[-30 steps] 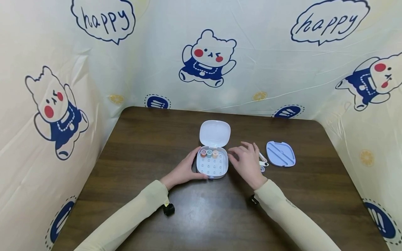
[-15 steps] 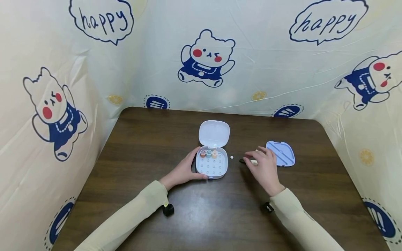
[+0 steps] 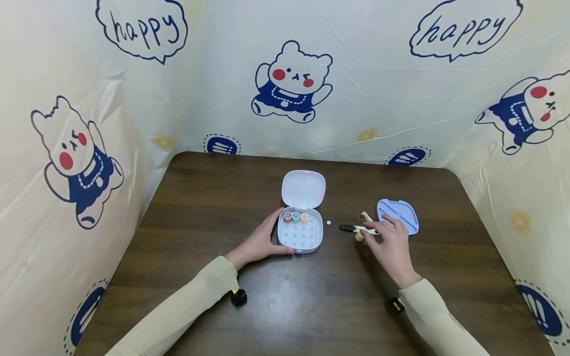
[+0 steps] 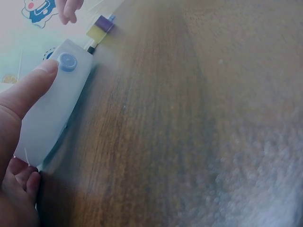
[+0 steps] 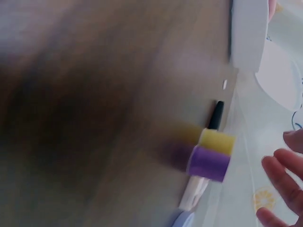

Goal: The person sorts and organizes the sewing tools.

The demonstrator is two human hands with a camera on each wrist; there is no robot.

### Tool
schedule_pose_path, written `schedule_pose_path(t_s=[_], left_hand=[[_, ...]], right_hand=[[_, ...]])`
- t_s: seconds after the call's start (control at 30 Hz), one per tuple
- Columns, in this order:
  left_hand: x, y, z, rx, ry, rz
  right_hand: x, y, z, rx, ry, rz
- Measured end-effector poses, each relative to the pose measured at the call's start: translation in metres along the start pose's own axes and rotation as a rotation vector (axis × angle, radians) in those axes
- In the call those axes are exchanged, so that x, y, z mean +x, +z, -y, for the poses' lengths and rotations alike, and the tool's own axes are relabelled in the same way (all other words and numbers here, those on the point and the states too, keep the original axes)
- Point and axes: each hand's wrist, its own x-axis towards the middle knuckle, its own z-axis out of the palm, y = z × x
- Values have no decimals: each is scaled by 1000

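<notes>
My left hand [image 3: 256, 243] grips the left side of a white sewing box [image 3: 317, 240], its thumb at the front beside the round blue latch [image 4: 67, 62]. The lid [image 3: 304, 189] stands open, and brown, teal and peach thread spools [image 3: 296, 217] sit in the back row over bare pegs. Farther right, my right hand [image 3: 392, 244] hovers with fingers apart and nothing between them in the right wrist view. Below it on the table are a yellow thread spool [image 5: 218, 141], a purple thread spool [image 5: 209, 163] and a slim white tool with a black end [image 3: 347, 228].
A small white disc [image 3: 328, 222] lies just right of the box. Behind the right hand is a blue tray-like piece [image 3: 408, 217] with a diagonal bar. Another slim white piece [image 3: 367, 216] lies near the fingertips. Printed curtain [image 3: 294, 138] closes off the table's back and sides.
My right hand has moved rightward from beside the box, uncovering the white disc, the black-ended tool and the yellow spool. The left hand and the box have stayed in place.
</notes>
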Motion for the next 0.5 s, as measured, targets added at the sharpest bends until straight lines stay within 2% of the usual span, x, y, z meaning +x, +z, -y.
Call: schedule_pose_path(t_s=[0.13, 0.23, 0.5], left_hand=[[0, 0, 0, 1, 0, 3], [0, 0, -1, 3, -4, 3], [0, 0, -2, 0, 3, 2]], right_hand=[[-7, -3, -7, 45, -28, -18], [-12, -5, -14, 79, -15, -15], [-26, -13, -29, 129, 175, 109]])
